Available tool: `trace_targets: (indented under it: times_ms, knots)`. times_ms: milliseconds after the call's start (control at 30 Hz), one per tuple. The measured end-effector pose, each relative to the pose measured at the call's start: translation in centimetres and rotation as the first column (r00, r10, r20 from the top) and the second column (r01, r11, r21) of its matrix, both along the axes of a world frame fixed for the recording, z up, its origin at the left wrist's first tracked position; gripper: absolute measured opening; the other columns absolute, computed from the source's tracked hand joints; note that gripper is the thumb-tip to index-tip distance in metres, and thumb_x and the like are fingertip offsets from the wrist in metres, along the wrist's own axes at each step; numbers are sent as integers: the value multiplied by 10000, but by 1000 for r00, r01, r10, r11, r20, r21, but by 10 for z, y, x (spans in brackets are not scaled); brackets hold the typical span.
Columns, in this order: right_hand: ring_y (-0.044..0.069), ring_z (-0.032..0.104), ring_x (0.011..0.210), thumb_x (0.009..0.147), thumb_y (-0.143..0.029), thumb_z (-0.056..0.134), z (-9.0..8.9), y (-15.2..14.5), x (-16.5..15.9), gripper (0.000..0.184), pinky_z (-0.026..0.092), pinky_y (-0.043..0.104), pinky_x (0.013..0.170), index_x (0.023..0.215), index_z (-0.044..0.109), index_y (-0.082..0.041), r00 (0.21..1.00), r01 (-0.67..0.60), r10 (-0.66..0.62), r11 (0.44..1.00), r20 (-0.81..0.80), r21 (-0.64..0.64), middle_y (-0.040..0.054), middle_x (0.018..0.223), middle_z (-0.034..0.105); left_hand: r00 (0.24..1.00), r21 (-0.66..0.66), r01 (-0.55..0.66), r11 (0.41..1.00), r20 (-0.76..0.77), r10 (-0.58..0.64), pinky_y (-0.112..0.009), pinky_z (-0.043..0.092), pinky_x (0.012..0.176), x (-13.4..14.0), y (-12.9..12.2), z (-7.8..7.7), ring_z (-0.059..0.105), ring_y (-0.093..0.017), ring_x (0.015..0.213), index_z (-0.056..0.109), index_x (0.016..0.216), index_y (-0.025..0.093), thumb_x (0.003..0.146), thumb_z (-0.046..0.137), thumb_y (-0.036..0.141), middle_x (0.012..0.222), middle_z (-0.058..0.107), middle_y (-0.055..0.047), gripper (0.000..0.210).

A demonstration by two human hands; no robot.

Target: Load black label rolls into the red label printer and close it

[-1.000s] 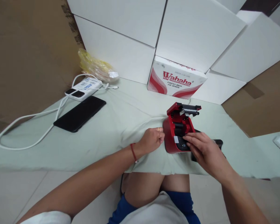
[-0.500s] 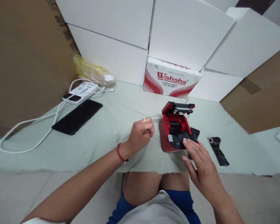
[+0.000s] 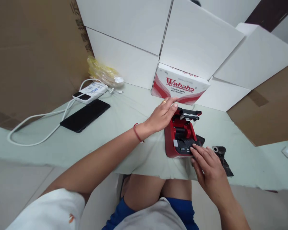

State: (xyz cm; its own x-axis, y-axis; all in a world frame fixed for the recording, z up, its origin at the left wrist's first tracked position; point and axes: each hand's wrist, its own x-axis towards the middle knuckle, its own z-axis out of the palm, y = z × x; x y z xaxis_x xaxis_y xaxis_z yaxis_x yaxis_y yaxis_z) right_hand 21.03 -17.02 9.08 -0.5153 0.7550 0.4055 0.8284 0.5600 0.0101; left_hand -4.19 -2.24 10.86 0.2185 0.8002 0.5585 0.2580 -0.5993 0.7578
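A small red label printer stands on the cloth-covered table with its lid raised. Inside it shows a dark roll and a black panel at the front. My left hand reaches to the left side of the raised lid, its fingers stretched out along it. My right hand rests its fingertips on the front right of the black panel, fingers extended. Just right of that hand lies a roll of black ribbon with a loose crumpled tail.
At the left lie a black phone, a white power bank with a looped white cable, and a yellow plastic bag. A Wahaha carton stands behind the printer against white boxes. A brown cardboard box stands at right.
My left hand has uncurled from a fist and moved up and right to the printer's lid. My right hand stays at the panel's front right. The whole view has shifted slightly.
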Motion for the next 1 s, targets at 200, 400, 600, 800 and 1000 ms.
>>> trace_targets:
  times_ms: [200,400,600,800,1000]
  knots:
    - [296,608,1228,973,-102,577,-3,-4,-6,547,540,535,1035,1491,524,-269,993,0,1,1000,-117,9,117,1373,666,999,-61,49,997,4,-49,-315,502,972,8,1,2,669,-185,1064,634,1174,168,1104,301,438,1132,726,-82,434]
    - [277,619,1238,966,-66,574,-6,-8,-13,561,501,564,1096,1493,514,-250,990,-24,26,1000,-139,20,118,1331,685,991,37,118,992,63,-120,-315,522,961,4,-23,-10,687,-178,1019,694,1131,151,1096,359,433,1090,744,-95,440]
    - [244,642,1267,950,-29,583,-12,-6,-9,502,444,533,1180,1425,577,-193,990,-54,64,995,-124,81,117,1328,703,982,198,190,962,-62,-181,-382,482,1101,0,-35,-37,697,-190,1175,734,1082,188,1092,372,332,1140,788,-74,390]
    - [245,643,1223,931,-6,594,-10,-2,-11,469,472,522,1150,1369,609,-173,983,-76,83,996,-166,50,133,1293,695,962,341,182,922,-257,-94,-392,487,990,11,-41,-57,735,-205,1049,700,919,174,1046,447,286,1013,796,-82,305]
    - [260,622,1179,943,-25,587,-3,0,-14,444,526,497,1046,1354,605,-193,971,-84,82,997,-225,1,136,1261,676,979,307,194,932,-123,-163,-366,528,935,3,-51,-53,705,-198,968,624,927,189,985,483,184,967,752,-81,152]
